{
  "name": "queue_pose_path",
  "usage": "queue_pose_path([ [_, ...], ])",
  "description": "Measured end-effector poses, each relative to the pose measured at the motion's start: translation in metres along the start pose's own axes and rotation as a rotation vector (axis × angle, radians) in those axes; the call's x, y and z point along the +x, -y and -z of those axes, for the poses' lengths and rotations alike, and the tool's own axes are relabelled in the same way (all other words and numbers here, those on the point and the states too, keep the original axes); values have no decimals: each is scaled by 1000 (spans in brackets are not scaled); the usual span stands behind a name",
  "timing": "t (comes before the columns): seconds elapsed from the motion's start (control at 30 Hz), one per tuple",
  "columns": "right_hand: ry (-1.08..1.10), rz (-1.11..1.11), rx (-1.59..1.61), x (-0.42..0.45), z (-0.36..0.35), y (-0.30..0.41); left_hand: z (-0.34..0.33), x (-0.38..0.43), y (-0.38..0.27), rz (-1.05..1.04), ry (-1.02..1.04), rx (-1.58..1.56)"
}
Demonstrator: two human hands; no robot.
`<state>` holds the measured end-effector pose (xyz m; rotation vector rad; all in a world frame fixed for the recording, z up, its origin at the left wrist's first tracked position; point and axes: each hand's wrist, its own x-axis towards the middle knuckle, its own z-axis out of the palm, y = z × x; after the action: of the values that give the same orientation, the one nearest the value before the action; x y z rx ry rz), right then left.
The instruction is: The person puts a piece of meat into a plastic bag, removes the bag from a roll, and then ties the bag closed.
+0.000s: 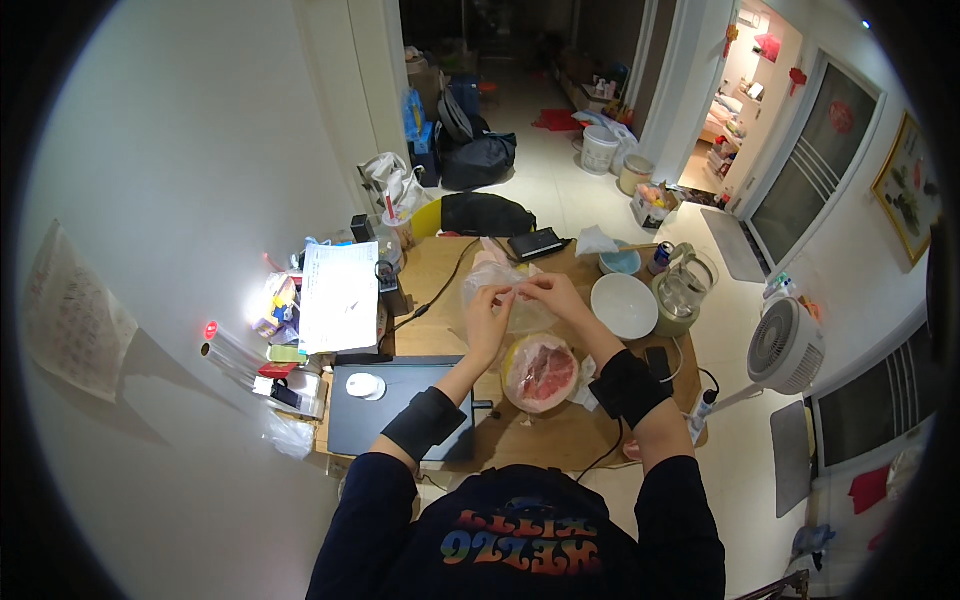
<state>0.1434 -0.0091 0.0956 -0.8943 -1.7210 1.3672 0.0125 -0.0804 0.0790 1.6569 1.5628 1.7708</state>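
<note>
My left hand [489, 315] and my right hand [553, 296] meet above the middle of the wooden table, thumbs and fingers pinched close together. Whatever lies between the fingertips is too small and hidden to make out. Right under them a translucent plastic bag [534, 321] lies crumpled on the table. Nearer to me sits a cut pomelo [541, 375], its pink flesh facing up beneath shiny clear film and its yellow rind showing on the left. A crumpled white tissue [586, 384] touches its right side. Black bands wrap both my forearms.
Left of my hands are a closed laptop [405, 427] with a white mouse [365, 386], and papers [339, 300]. To the right stand a white bowl [624, 306], a blue bowl [621, 262], a can [661, 257], a glass kettle [684, 289] and a phone [658, 363]. Cables cross the table.
</note>
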Motion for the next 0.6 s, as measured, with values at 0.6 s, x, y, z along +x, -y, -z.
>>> queue_pose_path([
  [0.6,45,-51,-193,-24,13,-9,-3,6,7,596,482,-551],
])
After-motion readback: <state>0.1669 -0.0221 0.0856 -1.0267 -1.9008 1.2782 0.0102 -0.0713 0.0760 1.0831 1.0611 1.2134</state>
